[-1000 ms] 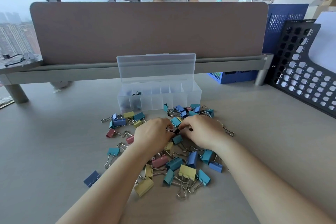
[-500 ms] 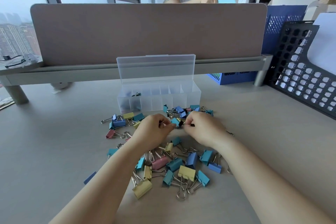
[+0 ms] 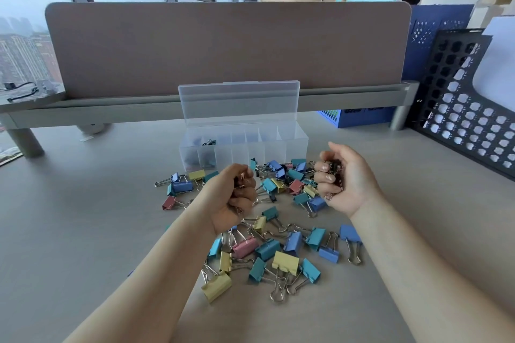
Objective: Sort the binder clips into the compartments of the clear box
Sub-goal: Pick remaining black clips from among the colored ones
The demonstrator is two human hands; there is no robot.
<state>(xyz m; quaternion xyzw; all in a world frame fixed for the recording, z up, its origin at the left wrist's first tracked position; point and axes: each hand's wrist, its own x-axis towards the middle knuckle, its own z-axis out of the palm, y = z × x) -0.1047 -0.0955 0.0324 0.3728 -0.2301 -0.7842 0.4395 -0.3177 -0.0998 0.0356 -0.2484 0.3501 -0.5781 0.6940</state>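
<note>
1. Over the desk (image 3: 83,231), head view: left hand (image 3: 232,195) is curled around a few small clips, a bit of wire handle poking out by the fingers. Right hand (image 3: 344,178) is cupped palm-up, gripping a bunch of small dark clips.
2. Most binder clips (image 3: 274,248) sit loose in a colourful pile between the forearms, just in front of the clear box (image 3: 243,145). Lid's up, and only a left-end compartment seems to hold a few dark clips.
3. Looks like the gather step to me. Next move: carry both handfuls over the box and drop them into the matching compartment without spilling over the dividers.
</note>
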